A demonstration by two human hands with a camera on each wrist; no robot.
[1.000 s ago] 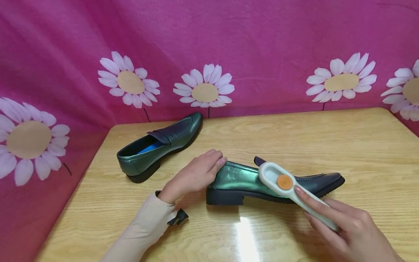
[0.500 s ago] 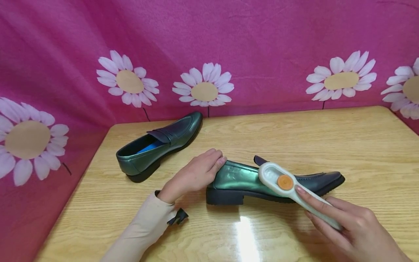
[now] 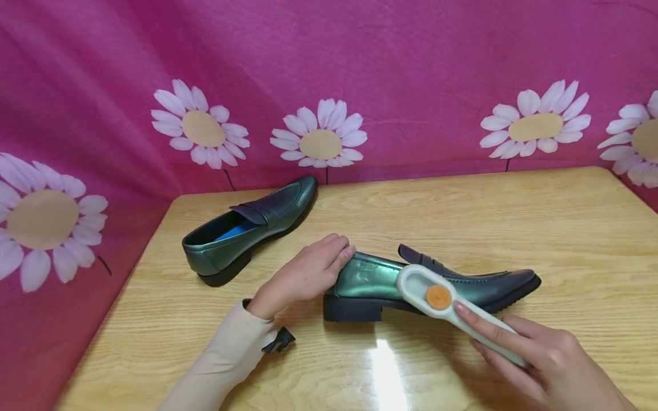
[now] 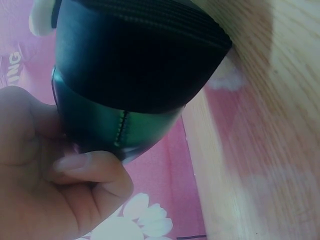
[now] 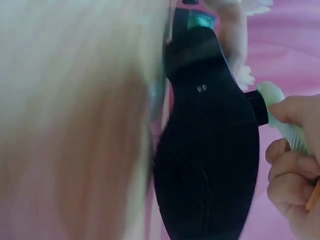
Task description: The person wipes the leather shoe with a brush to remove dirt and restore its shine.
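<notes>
A dark green loafer [image 3: 370, 277] is held tilted on its side near the middle of the table, toe to the right. At the heel, my left hand [image 3: 308, 271] pinches the back of its collar; the left wrist view shows thumb and fingers at the heel's rim [image 4: 90, 112]. My right hand [image 3: 550, 354] grips the handle of a pale shoe brush [image 3: 438, 297] with an orange button, forefinger stretched along it. In the right wrist view, the brush's black bristles [image 5: 257, 107] meet the shoe's side beside the dark sole [image 5: 207, 135].
A matching loafer [image 3: 252, 225] with a blue insole stands at the back left of the wooden table [image 3: 462, 205]. Behind the table hangs a pink cloth [image 3: 421, 68] with white daisies. A black clip-like piece [image 3: 279, 341] sits by the left cuff.
The brush has slid a little left and down along the shoe's side, toward the heel, showing more of the shoe's tongue. My left hand and both shoes have barely moved.
</notes>
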